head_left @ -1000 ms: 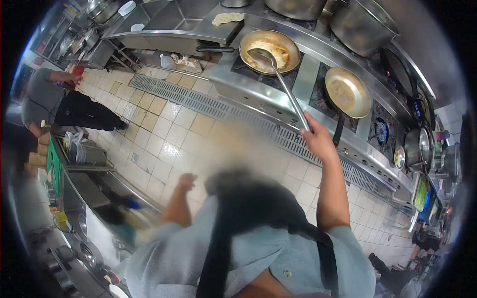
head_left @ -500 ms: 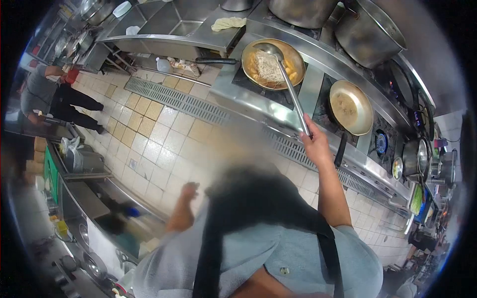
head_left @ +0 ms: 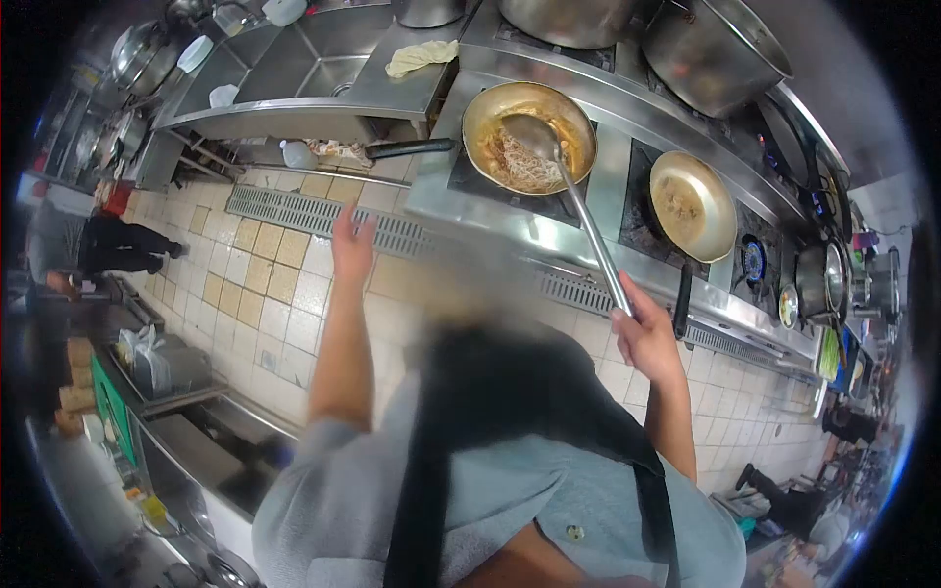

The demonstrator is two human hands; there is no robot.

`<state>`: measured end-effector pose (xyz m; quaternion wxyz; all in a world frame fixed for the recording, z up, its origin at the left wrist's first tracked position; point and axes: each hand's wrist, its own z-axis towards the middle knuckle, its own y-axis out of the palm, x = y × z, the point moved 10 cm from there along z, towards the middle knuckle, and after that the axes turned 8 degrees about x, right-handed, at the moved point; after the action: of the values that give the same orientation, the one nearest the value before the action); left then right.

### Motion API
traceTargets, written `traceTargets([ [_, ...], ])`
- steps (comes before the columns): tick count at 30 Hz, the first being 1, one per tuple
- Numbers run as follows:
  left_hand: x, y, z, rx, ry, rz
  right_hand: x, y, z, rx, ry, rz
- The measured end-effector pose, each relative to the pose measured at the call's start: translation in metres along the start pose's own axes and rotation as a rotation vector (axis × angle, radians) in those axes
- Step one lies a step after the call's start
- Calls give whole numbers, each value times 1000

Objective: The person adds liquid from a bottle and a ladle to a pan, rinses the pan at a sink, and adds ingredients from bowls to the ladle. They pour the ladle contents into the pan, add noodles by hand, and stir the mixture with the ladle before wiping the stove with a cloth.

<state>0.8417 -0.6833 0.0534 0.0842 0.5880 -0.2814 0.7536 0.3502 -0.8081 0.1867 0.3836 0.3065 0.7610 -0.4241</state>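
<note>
My right hand (head_left: 647, 336) is closed round the handle of a long metal ladle (head_left: 588, 220). The ladle's bowl rests in a pan (head_left: 473, 118) on the stove, pressed against noodles (head_left: 527, 169) in brownish sauce. My left hand (head_left: 353, 243) is raised over the floor with its fingers apart and nothing in it. It is below the pan's black handle (head_left: 410, 148), not touching it. A second pan (head_left: 720, 211) with some brown residue sits on the burner to the right.
Large pots (head_left: 716, 59) stand behind the pans. A blue flame (head_left: 753, 262) burns at the right. A yellowish cloth (head_left: 421, 59) lies by the sink (head_left: 323, 54). Another person (head_left: 108, 240) stands at the far left, and another person (head_left: 804, 510) is at the lower right.
My left hand has risen toward the pan's handle. The ladle has shifted in the pan, and the pale noodle block now looks loosened and partly covered in sauce. The view has shifted slightly.
</note>
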Motion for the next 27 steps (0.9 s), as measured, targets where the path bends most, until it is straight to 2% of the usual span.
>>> traceTargets([
  [2, 78, 5, 37, 8, 157, -43, 4, 12, -17, 21, 110, 314],
  [4, 92, 26, 83, -35, 336, 119, 27, 28, -13, 73, 162, 339],
  [5, 88, 37, 103, -50, 332, 112, 42, 38, -12, 106, 214, 367],
  [7, 79, 72, 131, -247, 299, 184, 33, 59, -9, 163, 234, 405],
  [9, 116, 76, 122, -327, 252, 161, 12, 77, -9, 226, 178, 463],
  [11, 104, 102, 111, -605, 100, 284, 5, 97, -1, 243, 147, 528],
  [12, 111, 105, 110, -525, 361, 309, 1, 106, 5, 251, 148, 500],
  [13, 96, 110, 113, -547, 366, 310, -2, 115, 11, 259, 152, 472],
  [15, 84, 120, 92, -786, 256, 392, -1, 125, 16, 245, 226, 478],
  [16, 87, 119, 87, -789, 260, 387, -11, 121, 15, 233, 202, 481],
  [18, 79, 115, 68, -852, 78, 287, -34, 115, 7, 226, 182, 419],
  [22, 84, 114, 50, -896, 38, 254, -4, 128, 20, 233, 208, 385],
  [27, 83, 111, 29, -913, -67, 174, -36, 123, 11, 286, 164, 394],
])
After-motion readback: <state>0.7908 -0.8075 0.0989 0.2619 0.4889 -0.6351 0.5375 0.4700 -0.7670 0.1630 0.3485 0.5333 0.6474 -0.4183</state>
